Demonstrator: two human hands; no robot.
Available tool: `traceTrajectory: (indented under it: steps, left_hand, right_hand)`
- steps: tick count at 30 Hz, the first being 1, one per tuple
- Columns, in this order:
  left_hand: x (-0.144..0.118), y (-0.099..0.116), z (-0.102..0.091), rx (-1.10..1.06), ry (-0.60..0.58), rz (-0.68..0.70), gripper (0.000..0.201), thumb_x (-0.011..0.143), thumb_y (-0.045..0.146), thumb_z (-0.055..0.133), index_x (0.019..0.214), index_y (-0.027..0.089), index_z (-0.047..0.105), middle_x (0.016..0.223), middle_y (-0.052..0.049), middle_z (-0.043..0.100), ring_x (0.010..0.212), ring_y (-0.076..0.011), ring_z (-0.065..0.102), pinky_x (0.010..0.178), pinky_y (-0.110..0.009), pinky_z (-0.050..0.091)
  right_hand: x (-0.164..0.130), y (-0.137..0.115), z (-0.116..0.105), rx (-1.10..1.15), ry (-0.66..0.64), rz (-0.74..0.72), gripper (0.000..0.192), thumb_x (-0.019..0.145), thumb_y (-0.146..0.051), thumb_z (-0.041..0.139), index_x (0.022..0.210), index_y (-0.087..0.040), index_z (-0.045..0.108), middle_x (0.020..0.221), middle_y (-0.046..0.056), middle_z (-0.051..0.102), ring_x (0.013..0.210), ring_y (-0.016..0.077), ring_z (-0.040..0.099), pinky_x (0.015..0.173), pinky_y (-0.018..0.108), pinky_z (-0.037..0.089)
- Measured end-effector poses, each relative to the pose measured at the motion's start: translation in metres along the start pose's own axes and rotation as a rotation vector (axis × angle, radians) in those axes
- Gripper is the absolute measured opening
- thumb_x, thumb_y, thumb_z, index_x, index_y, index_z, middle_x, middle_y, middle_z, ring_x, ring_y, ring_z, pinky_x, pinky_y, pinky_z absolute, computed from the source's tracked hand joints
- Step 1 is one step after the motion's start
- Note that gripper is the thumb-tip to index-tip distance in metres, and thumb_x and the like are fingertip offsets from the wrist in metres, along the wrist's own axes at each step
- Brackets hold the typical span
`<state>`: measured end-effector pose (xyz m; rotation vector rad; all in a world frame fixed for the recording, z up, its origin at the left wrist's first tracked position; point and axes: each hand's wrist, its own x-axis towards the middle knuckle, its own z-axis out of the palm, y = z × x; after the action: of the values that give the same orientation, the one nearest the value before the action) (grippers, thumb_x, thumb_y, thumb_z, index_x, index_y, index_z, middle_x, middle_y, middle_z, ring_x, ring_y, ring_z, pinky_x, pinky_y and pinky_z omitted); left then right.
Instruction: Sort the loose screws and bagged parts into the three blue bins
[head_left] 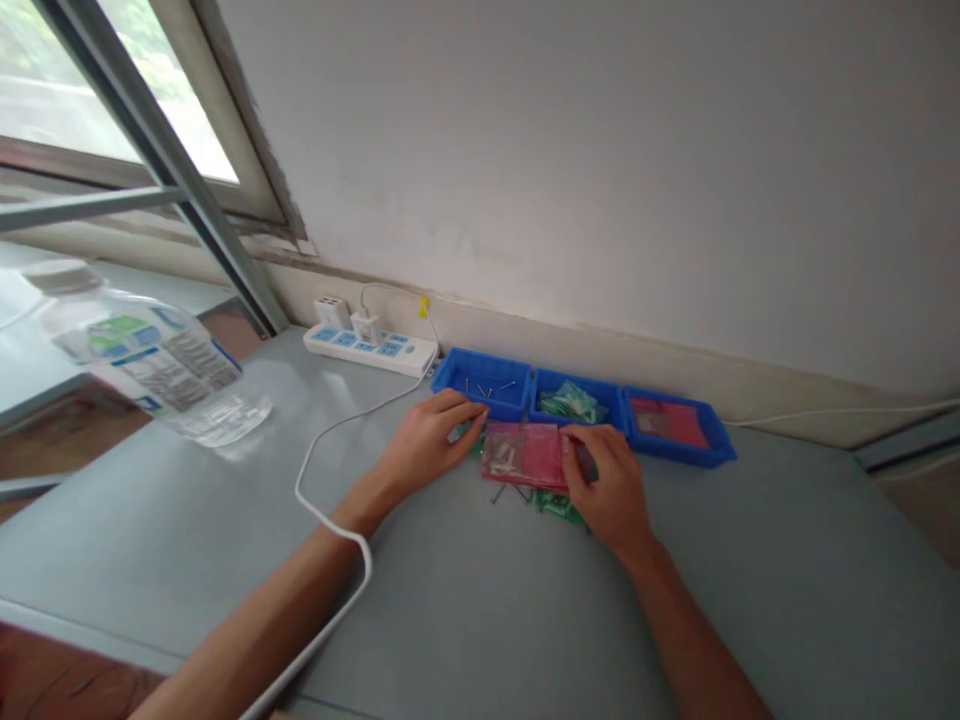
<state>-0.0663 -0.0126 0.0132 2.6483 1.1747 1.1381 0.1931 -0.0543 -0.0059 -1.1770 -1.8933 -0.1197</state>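
two hands rest on the grey table [750, 560] in front of three blue trays [585, 405] by the wall. a plastic bottle [150, 360] lies far to the left, a power strip [371, 347] behind. the left hand [427, 440] lies flat, fingers loose, touching the left edge of a pink bag [525, 455]. the right hand [611, 490] pinches the bag's right edge. green bags [555, 505] lie under it.
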Motion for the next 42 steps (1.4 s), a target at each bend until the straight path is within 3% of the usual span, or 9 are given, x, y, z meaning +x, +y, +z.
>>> traceTrajectory:
  steps: [5,10,19,22,27,31,34,37,42]
  left_hand:
    - [0.006,0.014,-0.006,-0.036,-0.174,0.109,0.026,0.1,0.036,0.059,0.116,0.02,0.073,0.109,-0.01,0.075,0.102,-0.023,0.069,0.092,-0.036,0.056]
    - [0.0,0.02,0.006,-0.063,-0.325,0.177,0.042,0.091,0.038,0.073,0.129,0.021,0.067,0.133,-0.012,0.069,0.122,-0.0279,0.065,0.107,-0.041,0.052]
    - [0.001,0.016,0.009,-0.237,-0.365,0.186,0.028,0.102,0.029,0.057,0.123,0.02,0.072,0.121,-0.009,0.076,0.116,-0.0237,0.071,0.102,-0.035,0.056]
    - [0.003,0.016,0.007,-0.253,-0.323,0.09,0.03,0.104,0.027,0.051,0.124,0.02,0.072,0.12,-0.009,0.076,0.107,-0.021,0.074,0.095,-0.03,0.058]
    - [0.005,0.016,0.009,-0.219,-0.042,-0.213,0.032,0.103,0.035,0.048,0.113,0.02,0.075,0.099,-0.006,0.08,0.082,-0.0181,0.074,0.079,-0.026,0.059]
    - [0.012,0.022,0.009,-0.52,0.132,-0.485,0.041,0.098,0.05,0.055,0.11,0.018,0.076,0.093,-0.004,0.079,0.08,-0.0185,0.073,0.073,-0.026,0.059]
    - [0.023,0.035,0.01,-0.76,0.107,-0.581,0.047,0.09,0.058,0.063,0.11,0.017,0.076,0.092,-0.005,0.079,0.08,-0.0201,0.073,0.068,-0.027,0.06]
    - [0.035,0.052,0.016,-0.789,0.039,-0.593,0.044,0.084,0.056,0.072,0.104,0.018,0.079,0.093,-0.006,0.079,0.077,-0.0197,0.073,0.064,-0.026,0.06]
    - [0.059,0.072,0.04,-0.794,0.042,-0.531,0.044,0.083,0.05,0.076,0.11,0.015,0.077,0.088,-0.007,0.08,0.077,-0.0213,0.075,0.068,-0.029,0.062]
  right_hand:
    - [0.001,0.004,-0.003,0.013,0.008,0.042,0.017,0.095,-0.017,0.055,0.106,-0.022,0.068,0.095,0.007,0.073,0.09,0.0235,0.068,0.086,0.041,0.056]
    - [0.0,0.006,-0.005,0.028,0.021,0.109,0.018,0.097,-0.02,0.053,0.106,-0.022,0.068,0.097,0.007,0.074,0.09,0.023,0.07,0.084,0.04,0.057]
    - [0.0,0.01,-0.003,0.059,0.04,0.136,0.017,0.098,-0.022,0.053,0.105,-0.021,0.068,0.097,0.007,0.075,0.088,0.0219,0.07,0.083,0.038,0.058]
    - [0.0,0.011,-0.002,0.062,0.047,0.143,0.017,0.097,-0.023,0.053,0.104,-0.021,0.068,0.096,0.007,0.075,0.087,0.0217,0.07,0.082,0.038,0.058]
    - [0.0,0.013,-0.002,0.103,0.081,0.179,0.016,0.097,-0.025,0.054,0.102,-0.022,0.069,0.094,0.007,0.076,0.085,0.0226,0.071,0.082,0.039,0.058]
    - [0.003,0.008,-0.003,0.295,0.114,0.33,0.018,0.096,-0.034,0.059,0.101,-0.021,0.07,0.091,0.007,0.076,0.08,0.022,0.071,0.077,0.037,0.058]
    - [0.01,-0.001,-0.003,0.631,0.029,0.492,0.031,0.095,-0.046,0.061,0.112,-0.021,0.069,0.09,0.006,0.077,0.077,0.0213,0.072,0.069,0.034,0.059]
    - [0.018,-0.007,-0.003,0.887,-0.077,0.579,0.04,0.086,-0.056,0.068,0.1,-0.019,0.074,0.089,0.006,0.078,0.081,0.0235,0.073,0.073,0.036,0.061]
    - [0.021,0.018,-0.02,0.915,-0.023,0.717,0.036,0.074,-0.047,0.082,0.091,-0.017,0.075,0.088,0.007,0.078,0.075,0.0225,0.071,0.073,0.037,0.06]
